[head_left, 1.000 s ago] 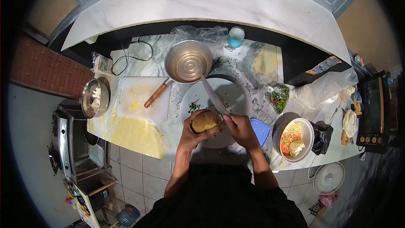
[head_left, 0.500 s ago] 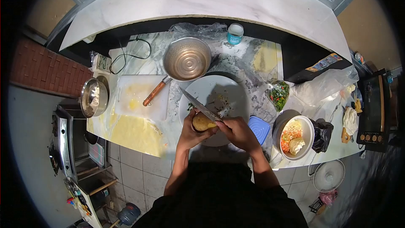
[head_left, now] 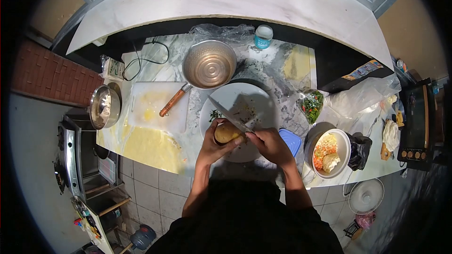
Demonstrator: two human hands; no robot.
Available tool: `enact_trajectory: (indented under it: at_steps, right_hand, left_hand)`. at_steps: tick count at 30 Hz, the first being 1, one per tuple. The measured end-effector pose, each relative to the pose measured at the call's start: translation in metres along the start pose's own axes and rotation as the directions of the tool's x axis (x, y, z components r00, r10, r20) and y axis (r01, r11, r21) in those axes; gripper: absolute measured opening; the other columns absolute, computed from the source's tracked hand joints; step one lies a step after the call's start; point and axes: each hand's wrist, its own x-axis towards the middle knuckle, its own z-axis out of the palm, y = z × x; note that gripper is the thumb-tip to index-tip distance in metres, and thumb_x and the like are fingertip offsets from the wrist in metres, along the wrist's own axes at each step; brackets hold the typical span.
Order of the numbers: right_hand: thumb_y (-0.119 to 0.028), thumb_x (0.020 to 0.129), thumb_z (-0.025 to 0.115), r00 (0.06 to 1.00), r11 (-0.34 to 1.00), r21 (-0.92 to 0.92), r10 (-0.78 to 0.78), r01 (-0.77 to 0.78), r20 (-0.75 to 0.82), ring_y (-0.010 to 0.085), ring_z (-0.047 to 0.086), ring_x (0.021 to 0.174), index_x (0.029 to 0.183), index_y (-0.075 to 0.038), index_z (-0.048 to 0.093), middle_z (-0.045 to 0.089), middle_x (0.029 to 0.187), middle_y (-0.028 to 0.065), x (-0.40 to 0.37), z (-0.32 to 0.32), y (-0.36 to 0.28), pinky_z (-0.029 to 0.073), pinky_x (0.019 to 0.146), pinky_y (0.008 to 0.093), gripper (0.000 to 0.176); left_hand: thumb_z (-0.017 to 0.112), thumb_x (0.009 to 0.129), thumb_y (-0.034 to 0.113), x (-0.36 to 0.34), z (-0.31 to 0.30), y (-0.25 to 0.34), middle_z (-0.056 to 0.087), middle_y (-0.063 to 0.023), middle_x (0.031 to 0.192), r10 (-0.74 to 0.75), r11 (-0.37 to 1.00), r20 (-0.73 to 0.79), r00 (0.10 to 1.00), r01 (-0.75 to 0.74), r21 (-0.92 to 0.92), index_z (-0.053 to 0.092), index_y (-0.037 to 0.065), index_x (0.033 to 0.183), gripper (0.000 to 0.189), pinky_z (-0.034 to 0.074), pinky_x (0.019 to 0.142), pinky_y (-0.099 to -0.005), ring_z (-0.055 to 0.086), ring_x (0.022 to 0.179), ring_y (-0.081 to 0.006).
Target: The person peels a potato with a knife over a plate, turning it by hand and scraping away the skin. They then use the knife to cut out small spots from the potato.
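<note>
My left hand (head_left: pixel 213 146) is wrapped round a brown potato (head_left: pixel 226 132) above the lower left part of a large white plate (head_left: pixel 263 106). In my right hand (head_left: pixel 272 146) is a knife (head_left: pixel 227 111), its blade slanting up and to the left just over the potato. A paler yellow patch shows on the potato beside the blade. Small scraps and some chopped green leaves (head_left: pixel 215 115) lie on the plate.
A saucepan (head_left: pixel 209 68) stands behind the plate, its handle over a white cutting board (head_left: pixel 153 106). Rightward are a blue lid (head_left: pixel 289 142), a bag of chillies (head_left: pixel 311 106) and a bowl of chopped vegetables (head_left: pixel 331 154). A metal bowl (head_left: pixel 104 107) sits at left.
The knife has shifted slightly left and up with my right hand, which has moved a little away from my left hand. The potato has turned slightly in my left hand.
</note>
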Motion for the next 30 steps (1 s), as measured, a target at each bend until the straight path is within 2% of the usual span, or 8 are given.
enact_trajectory:
  at_steps: [2,8,11,13,17,19,22,30]
  right_hand:
    - [-0.016,0.094,0.058,1.0,1.0,0.01,-0.021,0.021,0.02,0.0409,0.052,0.06,0.069,0.003,0.053,0.052,0.063,0.0218,0.0,0.001,-0.001,0.039,0.056,0.0443,0.032]
    - [-0.017,0.094,0.057,0.999,0.995,0.088,-0.044,0.044,-0.007,0.0415,0.053,0.064,0.071,0.002,0.055,0.053,0.063,0.0204,-0.002,0.012,0.005,0.04,0.059,0.0454,0.03]
    - [-0.018,0.094,0.056,0.995,0.996,-0.07,-0.061,0.056,-0.075,0.0418,0.055,0.065,0.073,0.002,0.057,0.055,0.065,0.021,-0.001,0.007,0.013,0.041,0.059,0.0456,0.03]
    - [-0.018,0.094,0.057,1.0,0.997,-0.077,-0.003,0.002,-0.02,0.0417,0.055,0.065,0.073,0.003,0.057,0.056,0.066,0.0215,0.001,0.003,0.019,0.041,0.059,0.0451,0.029]
    - [-0.018,0.094,0.057,0.997,0.998,-0.041,0.055,-0.057,-0.045,0.0418,0.054,0.063,0.073,0.003,0.057,0.056,0.066,0.0215,-0.001,0.001,0.011,0.041,0.058,0.0447,0.029]
    - [-0.017,0.094,0.058,0.999,0.999,-0.041,0.007,-0.008,-0.043,0.0417,0.053,0.062,0.072,0.003,0.055,0.054,0.065,0.0215,-0.003,0.001,0.005,0.04,0.058,0.0448,0.03]
    - [-0.017,0.094,0.058,1.0,1.0,-0.005,-0.021,0.021,0.0,0.0416,0.051,0.06,0.07,0.003,0.053,0.053,0.064,0.0213,-0.006,0.003,-0.005,0.039,0.057,0.0453,0.032]
    - [-0.017,0.094,0.058,0.996,1.0,-0.015,0.019,-0.02,-0.086,0.0418,0.051,0.061,0.071,0.003,0.054,0.052,0.065,0.0218,-0.003,0.008,0.0,0.039,0.057,0.0445,0.031]
  left_hand:
    - [0.085,0.071,0.015,0.0,0.0,0.002,0.064,-0.0078,0.102,-0.044,0.997,-0.019,0.999,0.043,-0.062,0.049,-0.001,0.118,0.061,0.052,0.078,-0.0252,0.063,0.09,-0.0126]
    - [0.085,0.072,0.015,-0.004,0.0,0.011,0.064,-0.0078,0.099,-0.064,0.998,0.005,0.998,0.064,0.005,0.049,-0.002,0.118,0.06,0.052,0.07,-0.024,0.063,0.089,-0.0129]
    - [0.086,0.071,0.016,0.0,-0.004,0.005,0.065,-0.0073,0.095,-0.088,0.991,0.082,0.993,0.079,0.109,0.052,-0.001,0.116,0.059,0.052,0.063,-0.0226,0.063,0.082,-0.0114]
    - [0.087,0.069,0.015,0.002,-0.001,0.001,0.065,-0.0068,0.092,0.149,0.963,0.13,0.98,-0.174,0.208,0.054,0.001,0.112,0.056,0.051,0.061,-0.0219,0.063,0.079,-0.0105]
    - [0.087,0.068,0.014,0.003,0.001,-0.001,0.064,-0.0073,0.093,0.126,0.981,0.099,0.987,-0.139,0.136,0.053,0.002,0.111,0.055,0.053,0.064,-0.0231,0.063,0.08,-0.0109]
    - [0.086,0.069,0.012,0.0,0.001,-0.001,0.064,-0.0073,0.094,-0.031,0.998,-0.016,0.999,0.029,-0.062,0.053,0.002,0.109,0.053,0.053,0.073,-0.0248,0.063,0.085,-0.0119]
    - [0.086,0.069,0.01,0.0,0.002,-0.002,0.065,-0.007,0.095,0.007,0.988,-0.063,0.998,-0.017,-0.151,0.052,0.001,0.108,0.052,0.054,0.072,-0.0245,0.063,0.082,-0.0115]
    - [0.088,0.067,0.013,0.0,-0.006,-0.009,0.064,-0.0065,0.096,0.015,0.994,-0.08,0.997,-0.024,-0.11,0.055,-0.001,0.108,0.055,0.053,0.078,-0.0267,0.063,0.087,-0.0133]
